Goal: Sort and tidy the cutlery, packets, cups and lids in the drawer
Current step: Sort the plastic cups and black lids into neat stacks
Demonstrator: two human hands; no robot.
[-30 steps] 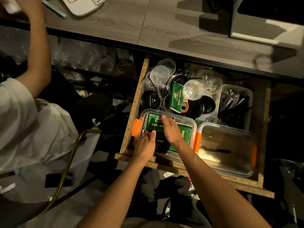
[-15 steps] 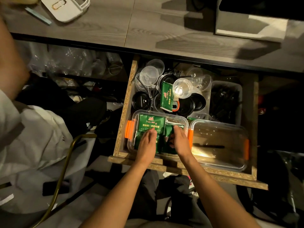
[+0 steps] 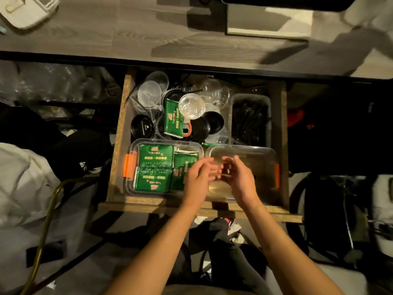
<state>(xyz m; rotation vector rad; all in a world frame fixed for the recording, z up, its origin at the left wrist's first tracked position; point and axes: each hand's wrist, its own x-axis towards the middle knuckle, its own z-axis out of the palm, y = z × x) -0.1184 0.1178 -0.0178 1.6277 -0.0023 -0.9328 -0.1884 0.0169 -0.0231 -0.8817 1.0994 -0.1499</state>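
The wooden drawer [image 3: 116,145] stands pulled out below the counter. At its front left, a clear box with an orange clip [image 3: 128,167] holds several green packets [image 3: 155,158] lying flat. My left hand [image 3: 198,177] and my right hand [image 3: 238,177] hover together above the seam between that box and a second clear box [image 3: 261,158] to its right. Both have loosely spread fingers and hold nothing. Behind the boxes lie black lids [image 3: 142,127], clear cups [image 3: 191,105] and one more green packet [image 3: 173,121]. A clear bin of dark cutlery [image 3: 251,120] sits at the back right.
A grey wood-grain counter [image 3: 131,39] runs across the top with a white device [image 3: 27,11] at its left and a box [image 3: 268,24] at its right. Another person in white [image 3: 23,184] sits on the left beside a brass chair frame [image 3: 51,201].
Both hands have lifted off the green packets in the left box and moved right, meeting over the gap between the two boxes. The view has shifted a little.
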